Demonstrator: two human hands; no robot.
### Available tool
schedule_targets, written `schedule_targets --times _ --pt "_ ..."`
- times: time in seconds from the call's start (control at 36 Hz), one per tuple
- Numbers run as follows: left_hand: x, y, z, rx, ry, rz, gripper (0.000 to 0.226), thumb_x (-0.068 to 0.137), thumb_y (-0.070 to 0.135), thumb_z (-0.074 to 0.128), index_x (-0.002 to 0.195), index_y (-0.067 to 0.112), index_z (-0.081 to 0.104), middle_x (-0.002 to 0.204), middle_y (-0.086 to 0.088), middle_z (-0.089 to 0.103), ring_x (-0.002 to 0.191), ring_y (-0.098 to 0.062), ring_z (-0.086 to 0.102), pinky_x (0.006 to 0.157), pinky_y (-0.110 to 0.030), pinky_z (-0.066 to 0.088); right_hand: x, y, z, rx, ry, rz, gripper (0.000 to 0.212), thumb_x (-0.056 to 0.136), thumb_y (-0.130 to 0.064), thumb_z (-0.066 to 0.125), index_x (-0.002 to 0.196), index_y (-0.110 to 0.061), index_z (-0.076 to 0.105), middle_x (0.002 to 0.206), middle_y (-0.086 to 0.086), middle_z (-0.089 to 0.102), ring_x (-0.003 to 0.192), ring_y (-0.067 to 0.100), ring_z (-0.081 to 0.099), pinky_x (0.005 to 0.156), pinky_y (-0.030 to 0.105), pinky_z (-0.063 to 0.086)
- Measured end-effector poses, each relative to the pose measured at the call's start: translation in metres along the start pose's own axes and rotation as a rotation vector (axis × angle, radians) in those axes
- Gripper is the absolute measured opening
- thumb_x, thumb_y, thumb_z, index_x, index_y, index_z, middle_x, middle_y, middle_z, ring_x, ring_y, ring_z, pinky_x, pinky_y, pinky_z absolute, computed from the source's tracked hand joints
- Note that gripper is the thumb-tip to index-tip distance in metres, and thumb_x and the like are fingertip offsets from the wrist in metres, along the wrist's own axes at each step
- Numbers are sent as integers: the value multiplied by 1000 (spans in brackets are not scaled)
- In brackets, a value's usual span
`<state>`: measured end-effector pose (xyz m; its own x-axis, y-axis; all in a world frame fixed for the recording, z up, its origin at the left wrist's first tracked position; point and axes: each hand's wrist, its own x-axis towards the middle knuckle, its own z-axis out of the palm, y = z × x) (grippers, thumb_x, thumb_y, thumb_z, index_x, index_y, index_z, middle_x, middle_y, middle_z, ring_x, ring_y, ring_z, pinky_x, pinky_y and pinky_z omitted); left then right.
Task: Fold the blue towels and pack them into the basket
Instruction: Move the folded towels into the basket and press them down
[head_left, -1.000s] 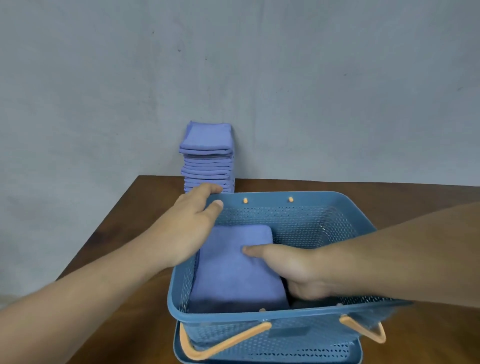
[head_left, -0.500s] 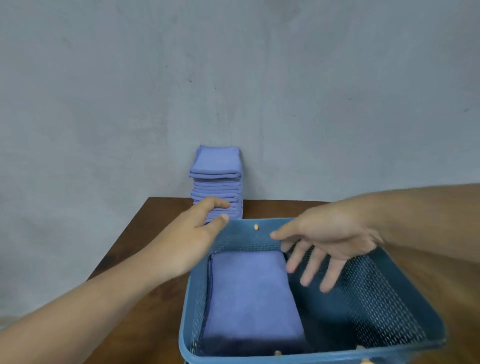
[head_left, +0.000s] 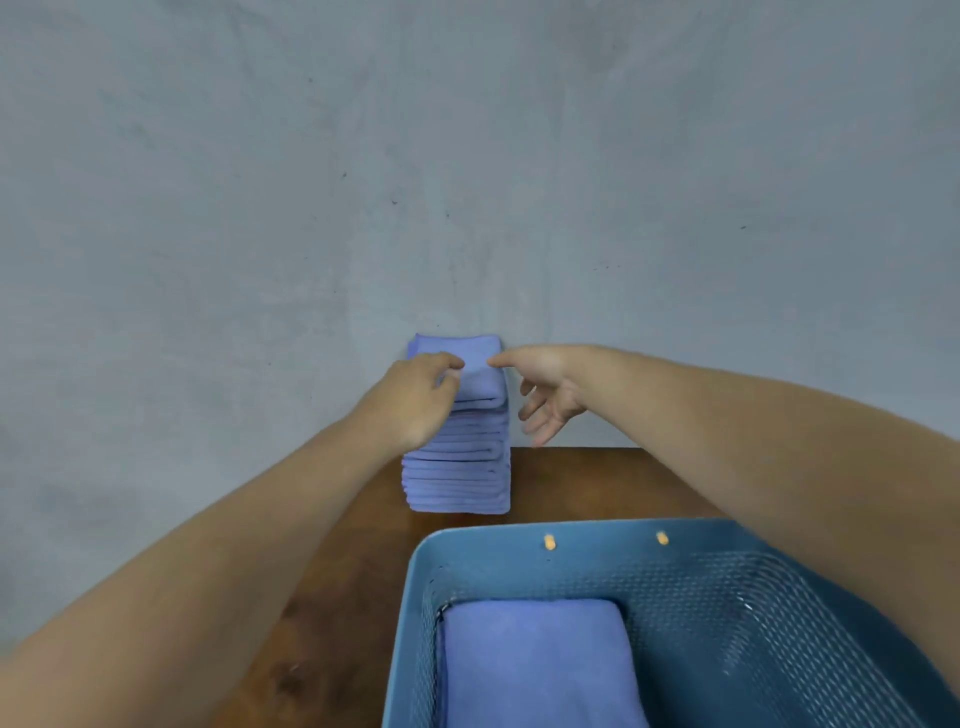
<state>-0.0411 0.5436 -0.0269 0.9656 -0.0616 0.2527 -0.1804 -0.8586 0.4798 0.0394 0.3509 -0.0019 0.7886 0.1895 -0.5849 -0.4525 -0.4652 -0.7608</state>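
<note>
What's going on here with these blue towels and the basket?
A person is packing folded towels. Both hands are up at the stack of blue towels by the wall. The left hand appears to pinch the top towel at its left edge. The right hand is open, thumb at that towel, fingers spread. One folded towel lies in the left side of the blue basket on the wooden table; the basket's right side shows no towel.

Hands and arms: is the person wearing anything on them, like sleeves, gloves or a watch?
Nothing visible. The left hand and right hand are bare, without gloves or rings; the left forearm and right forearm show no sleeves, watch or bands.
</note>
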Motion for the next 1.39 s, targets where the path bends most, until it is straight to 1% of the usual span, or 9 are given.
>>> schedule_targets --times 0.08,0.17,0.36,0.47,0.58,0.75,0.94,1.19,1.39 --pt "12 -22 17 141 -26 28 52 108 50 30 149 30 56 156 4 54 144 -25 46 121 -42 37 35 -1 6 83 -37 41 113 92 -69 66 167 -4 11 165 31 28 140 53 45 92 69 53" --pt "12 -35 26 157 -35 30 49 111 51 30 153 34 50 159 9 48 149 -23 34 123 -42 32 53 -5 9 99 -109 32 98 91 -68 68 158 -3 35 140 28 51 109 47 61 79 66 56" --pt "11 -51 33 82 -1 76 45 113 45 35 153 35 50 156 14 50 148 -16 30 120 -32 28 91 -10 4 58 -78 -14 116 61 -61 94 152 -9 46 143 17 56 122 37 64 96 56 58" --pt "8 -49 34 53 19 98 44 113 43 36 153 34 52 155 15 50 148 -12 30 119 -28 25 86 -8 7 98 -92 -50 83 75 -56 89 138 -9 61 129 12 70 111 29 72 75 42 64" --pt "5 -48 27 -99 63 78 38 113 39 39 143 35 62 144 17 59 138 -4 45 112 -24 34 82 -6 13 128 -73 -159 61 75 -42 84 128 -16 68 127 10 72 111 28 72 85 44 62" --pt "-5 -39 1 -484 465 -82 29 107 38 57 134 28 59 134 21 59 117 20 50 88 3 32 45 -20 22 162 -61 -370 38 75 -31 73 109 -17 73 100 8 76 86 28 73 74 37 61" --pt "-11 -25 -41 -871 241 -220 133 60 90 77 166 28 26 165 11 40 145 -10 47 123 -46 37 -42 -22 11 351 -30 -685 34 79 -25 75 111 -12 74 106 12 74 97 29 71 82 39 55" --pt "-55 56 -89 -935 35 204 89 89 67 74 161 27 38 158 0 54 145 -27 53 120 -60 36 -164 23 -16 453 -61 -976 78 70 -20 80 143 -11 53 138 18 67 121 40 69 101 56 57" --pt "-106 128 -77 -1079 -10 278 110 76 93 58 157 19 48 156 -12 54 147 -32 48 122 -57 36 -246 80 -42 468 -160 -1004 50 76 -15 61 126 -13 58 107 7 69 92 24 71 81 38 60"
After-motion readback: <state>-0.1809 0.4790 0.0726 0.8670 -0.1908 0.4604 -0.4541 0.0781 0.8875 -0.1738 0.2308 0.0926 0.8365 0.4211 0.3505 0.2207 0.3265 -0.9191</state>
